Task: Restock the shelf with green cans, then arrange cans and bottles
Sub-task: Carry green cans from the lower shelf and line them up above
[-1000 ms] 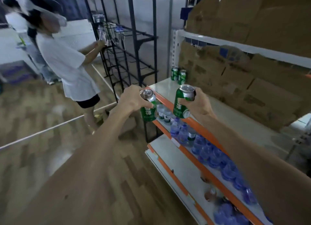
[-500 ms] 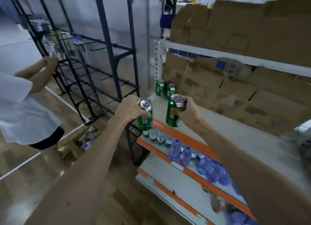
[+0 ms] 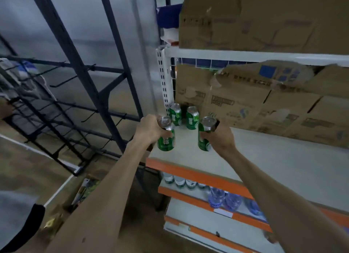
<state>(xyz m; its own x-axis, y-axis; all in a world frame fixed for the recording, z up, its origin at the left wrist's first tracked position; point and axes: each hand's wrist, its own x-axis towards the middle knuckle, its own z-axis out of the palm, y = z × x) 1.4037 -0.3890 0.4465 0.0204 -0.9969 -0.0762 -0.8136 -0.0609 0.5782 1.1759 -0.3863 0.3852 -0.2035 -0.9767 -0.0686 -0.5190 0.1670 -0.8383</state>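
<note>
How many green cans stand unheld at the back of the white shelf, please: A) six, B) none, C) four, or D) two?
D: two standing cans rest at the back left of the shelf, while the left hand and right hand each grip one more.

Retail shop. White shelf unit (image 3: 283, 167) with orange edge strips (image 3: 198, 177); green cans (image 3: 192, 118) on it, water bottles (image 3: 217, 195) one tier below, cardboard cartons (image 3: 264, 22) above. Black hook rack (image 3: 75, 67) to its left.
</note>
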